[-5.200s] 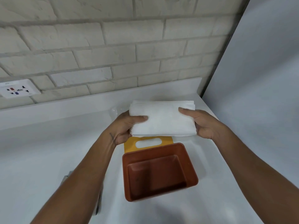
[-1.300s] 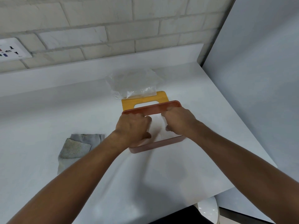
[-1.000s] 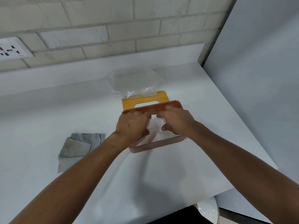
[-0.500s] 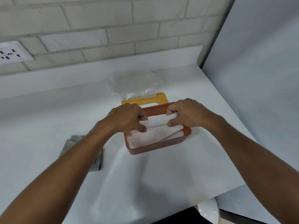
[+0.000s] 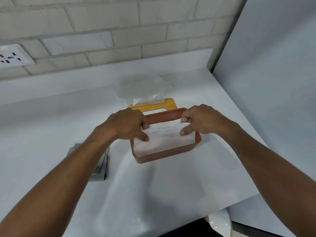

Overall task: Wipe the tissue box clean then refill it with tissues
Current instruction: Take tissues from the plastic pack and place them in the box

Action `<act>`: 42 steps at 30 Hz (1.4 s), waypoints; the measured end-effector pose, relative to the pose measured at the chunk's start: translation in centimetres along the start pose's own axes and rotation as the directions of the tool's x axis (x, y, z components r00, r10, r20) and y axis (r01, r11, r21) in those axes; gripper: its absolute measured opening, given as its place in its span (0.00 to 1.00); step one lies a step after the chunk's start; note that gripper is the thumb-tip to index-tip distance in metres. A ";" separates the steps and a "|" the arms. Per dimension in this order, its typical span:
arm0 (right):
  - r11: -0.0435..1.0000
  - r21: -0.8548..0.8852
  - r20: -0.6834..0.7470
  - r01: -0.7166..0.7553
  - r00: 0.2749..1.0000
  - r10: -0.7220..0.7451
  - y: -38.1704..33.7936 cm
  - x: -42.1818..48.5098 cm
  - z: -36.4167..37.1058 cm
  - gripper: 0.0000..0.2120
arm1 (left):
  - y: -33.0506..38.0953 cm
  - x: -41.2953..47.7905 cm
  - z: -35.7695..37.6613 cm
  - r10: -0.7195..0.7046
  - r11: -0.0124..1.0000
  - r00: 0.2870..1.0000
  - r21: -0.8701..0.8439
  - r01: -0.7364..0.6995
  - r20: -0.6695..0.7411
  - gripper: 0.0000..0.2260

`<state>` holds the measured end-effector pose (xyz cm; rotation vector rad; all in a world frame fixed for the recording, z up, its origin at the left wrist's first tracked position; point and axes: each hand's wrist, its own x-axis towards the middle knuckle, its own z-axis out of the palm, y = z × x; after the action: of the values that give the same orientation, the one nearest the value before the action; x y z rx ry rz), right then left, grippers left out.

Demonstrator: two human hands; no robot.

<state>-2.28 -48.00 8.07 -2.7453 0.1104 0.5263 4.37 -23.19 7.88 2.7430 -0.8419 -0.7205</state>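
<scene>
A red-brown tissue box (image 5: 167,153) stands open on the white counter, with a stack of white tissues (image 5: 162,141) lying inside it. My left hand (image 5: 127,124) sits over the box's left end, fingers curled down onto the tissues. My right hand (image 5: 198,121) sits over the right end and pinches the top tissue between thumb and curled fingers. The yellow lid (image 5: 168,105) lies flat just behind the box, partly hidden by my hands.
An empty clear plastic wrapper (image 5: 140,88) lies behind the lid by the brick wall. A grey cloth (image 5: 101,168) lies left of the box under my left forearm. A white panel (image 5: 273,82) bounds the counter on the right. A wall socket (image 5: 12,57) is far left.
The tissue stack went from my hands above the box down into it. In the last second my hands spread from the middle toward the two ends of the box.
</scene>
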 end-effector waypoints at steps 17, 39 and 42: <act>0.966 0.225 0.079 0.126 0.986 -0.147 -0.4 -0.4 -0.1 0.12 | 1.2 0.1 0.3 0.223 0.965 0.970 -0.160 -0.206 0.094 0.11; 0.679 0.719 -0.032 0.151 0.982 -0.185 -0.9 1.6 3.9 0.22 | 1.6 1.6 3.7 0.185 0.829 0.969 -0.503 -0.244 -0.166 0.14; 0.639 0.761 0.032 0.115 0.976 -0.214 -1.1 1.6 3.7 0.19 | 1.6 2.2 3.9 0.145 0.880 0.957 -0.410 -0.240 -0.250 0.09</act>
<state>-1.91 -45.68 4.57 -1.8612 0.0327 0.4523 3.22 -25.85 4.12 2.2464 -0.7806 -0.4912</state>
